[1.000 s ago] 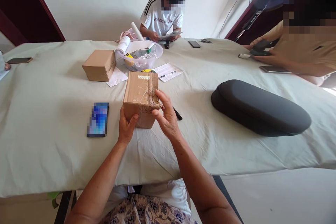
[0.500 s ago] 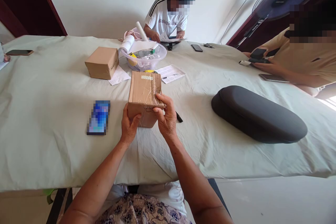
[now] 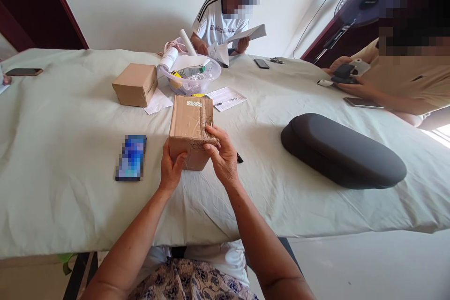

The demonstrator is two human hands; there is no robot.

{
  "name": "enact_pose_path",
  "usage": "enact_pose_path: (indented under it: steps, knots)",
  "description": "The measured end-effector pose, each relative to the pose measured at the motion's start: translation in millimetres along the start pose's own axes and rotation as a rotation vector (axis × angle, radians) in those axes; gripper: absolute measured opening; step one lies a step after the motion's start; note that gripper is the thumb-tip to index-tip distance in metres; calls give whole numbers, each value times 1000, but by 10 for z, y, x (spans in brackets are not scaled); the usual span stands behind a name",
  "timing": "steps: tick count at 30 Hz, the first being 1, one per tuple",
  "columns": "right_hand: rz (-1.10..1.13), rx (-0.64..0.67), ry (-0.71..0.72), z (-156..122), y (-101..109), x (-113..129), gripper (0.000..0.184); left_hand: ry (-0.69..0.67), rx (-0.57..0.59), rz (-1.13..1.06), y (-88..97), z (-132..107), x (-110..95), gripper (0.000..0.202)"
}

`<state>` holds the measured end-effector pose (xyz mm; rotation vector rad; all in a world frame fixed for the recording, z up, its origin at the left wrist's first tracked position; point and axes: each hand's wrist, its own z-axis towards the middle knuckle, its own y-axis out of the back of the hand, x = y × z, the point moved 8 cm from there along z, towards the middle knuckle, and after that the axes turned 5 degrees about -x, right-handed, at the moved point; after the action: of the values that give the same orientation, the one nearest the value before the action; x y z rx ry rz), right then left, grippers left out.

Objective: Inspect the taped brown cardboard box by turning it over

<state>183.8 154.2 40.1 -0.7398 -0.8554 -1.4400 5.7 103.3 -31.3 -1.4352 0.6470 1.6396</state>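
A taped brown cardboard box [image 3: 190, 124] stands on the pale green cloth of the table [image 3: 63, 159] in front of me. My left hand [image 3: 170, 168] grips its near left corner, thumb on the front face. My right hand [image 3: 221, 154] is closed on the near right top edge, fingers pinching at the clear tape there. A black pen [image 3: 239, 158] lies just behind my right hand.
A phone [image 3: 131, 157] lies left of the box. A second cardboard box [image 3: 135, 85], a clear bowl [image 3: 195, 77] of items and papers [image 3: 227, 97] sit farther back. A long black case [image 3: 342, 150] lies right. One person sits opposite holding papers, another at right holds a phone.
My right fingers curled down from flat on the box top to pinch its right edge. The person opposite has raised a sheet of paper.
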Motion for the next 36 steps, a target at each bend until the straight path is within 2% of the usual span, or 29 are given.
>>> enact_pose_path:
  steps: [3, 6, 11, 14, 17, 19, 21, 23, 25, 27, 31, 34, 36]
  knots:
    - [-47, 13, -10, 23, 37, 56, 40, -12, 6, 17, 1, 25, -9, 71]
    - [-93, -27, 34, 28, 68, 152, 31, -26, 18, 30, -2, 52, -6, 71]
    - [-89, -80, 49, -10, 15, 170, 26, -33, 28, 49, -1, 73, -5, 73]
    - [-46, -21, 52, 11, 20, 93, 33, -38, 29, 76, 7, 74, -5, 75]
    - [-13, 54, -3, 112, 175, -154, 50, -50, 28, 97, 9, 73, 5, 80]
    - [-179, 34, -93, 199, 396, -434, 54, -71, 17, 111, 9, 66, 6, 82]
    - [-554, 24, -176, 250, 637, -710, 51, -98, -10, 142, 15, 53, -2, 81]
    - [-882, 71, -269, 229, 817, -936, 55, -119, -32, 174, 13, 34, -13, 79]
    - [-1018, 132, -348, 144, 907, -1083, 59, -135, -40, 189, 5, 15, -27, 76]
    - [-962, 101, -399, 47, 948, -1138, 56, -141, -42, 192, 0, 1, -33, 75]
    - [-652, 0, -431, -51, 893, -1150, 37, -124, -52, 200, 19, -3, -1, 76]
    - [-513, -4, -445, -35, 825, -1095, 38, -103, -56, 201, 36, 5, 37, 76]
    - [-312, -31, -448, -19, 798, -975, 39, -105, -54, 203, 39, 10, 42, 76]
